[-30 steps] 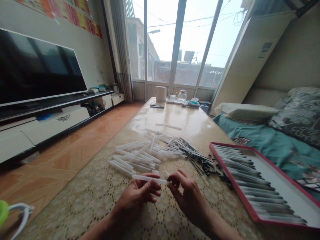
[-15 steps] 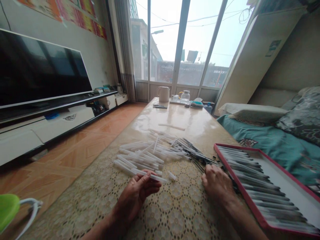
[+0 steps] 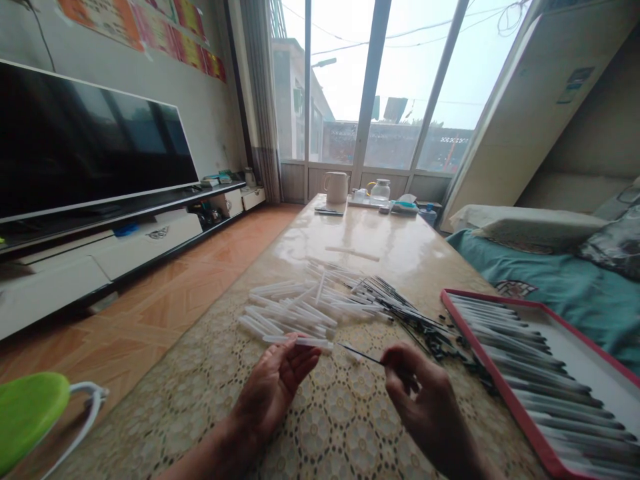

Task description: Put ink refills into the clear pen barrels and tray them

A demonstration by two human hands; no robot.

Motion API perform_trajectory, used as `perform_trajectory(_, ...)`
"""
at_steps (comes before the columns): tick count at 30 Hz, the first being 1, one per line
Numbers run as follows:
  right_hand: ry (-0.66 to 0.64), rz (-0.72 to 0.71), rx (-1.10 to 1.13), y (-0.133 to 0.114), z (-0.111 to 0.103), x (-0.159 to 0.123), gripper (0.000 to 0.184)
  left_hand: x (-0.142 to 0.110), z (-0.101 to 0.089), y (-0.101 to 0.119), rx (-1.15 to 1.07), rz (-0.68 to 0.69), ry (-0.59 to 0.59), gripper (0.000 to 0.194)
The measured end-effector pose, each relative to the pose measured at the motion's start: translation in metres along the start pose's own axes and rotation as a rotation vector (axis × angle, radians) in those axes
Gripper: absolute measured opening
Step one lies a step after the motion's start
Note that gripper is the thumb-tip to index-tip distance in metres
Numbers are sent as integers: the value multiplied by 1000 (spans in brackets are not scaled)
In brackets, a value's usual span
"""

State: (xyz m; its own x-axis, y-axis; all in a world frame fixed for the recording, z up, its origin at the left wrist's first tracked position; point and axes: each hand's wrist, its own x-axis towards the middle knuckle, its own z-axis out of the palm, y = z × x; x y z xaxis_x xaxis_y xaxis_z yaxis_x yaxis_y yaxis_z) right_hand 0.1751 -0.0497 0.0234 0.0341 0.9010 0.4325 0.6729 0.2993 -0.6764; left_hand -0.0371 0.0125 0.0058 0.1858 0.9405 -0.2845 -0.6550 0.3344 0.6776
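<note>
**Refill tip facing the barrel's right end, small gap between**

I am watching through the head camera, both hands working over the patterned counter [image 3: 325, 427]. The left hand [image 3: 277, 381] is pinching a translucent white pen barrel [image 3: 299, 341] between thumb and fingers, its lower fingers reaching loosely out underneath. The right hand [image 3: 423, 387] is pinching a dark pen refill [image 3: 363, 353] by its rear portion, the remaining fingers curling in. Whether those fingers are covering anything more, I cannot tell.

Relation I am noting: the barrel is lying almost crosswise, left to right, its right end dipping slightly towards the wearer. The refill is pointing leftward from the right hand, its thin tip sitting just beyond that right end, apart from it. The two long axes are not quite lining up; the refill is slanting more, its held end lying nearer the wearer. In this view the tip is sitting closer to the left fingertips than to the right ones. The depth offset I am not able to judge.

Surroundings: loose barrels [image 3: 287, 310] are lying just past the left hand; loose refills [image 3: 387, 297] and small black pieces [image 3: 445, 347] are lying beyond the right. A red-rimmed box [image 3: 513, 407] is holding rows of pens at far right.
</note>
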Motion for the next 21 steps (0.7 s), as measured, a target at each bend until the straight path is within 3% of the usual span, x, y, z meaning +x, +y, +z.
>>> perform_trajectory(9,-45,-53,-19,-3,3,1,9,-6,6,1,39,-49,-40,3)
perform_trajectory(17,-148,13,209,-16,16,-5,17,-8,4,-8,180,-227,-277,16)
perform_trajectory(19,-165,32,304,-12,10,-1,27,-7,2,-7,130,-240,-250,13)
perform_trajectory(21,-75,95,266,3,-1,7,32,-6,2,-3,44,-218,-148,9)
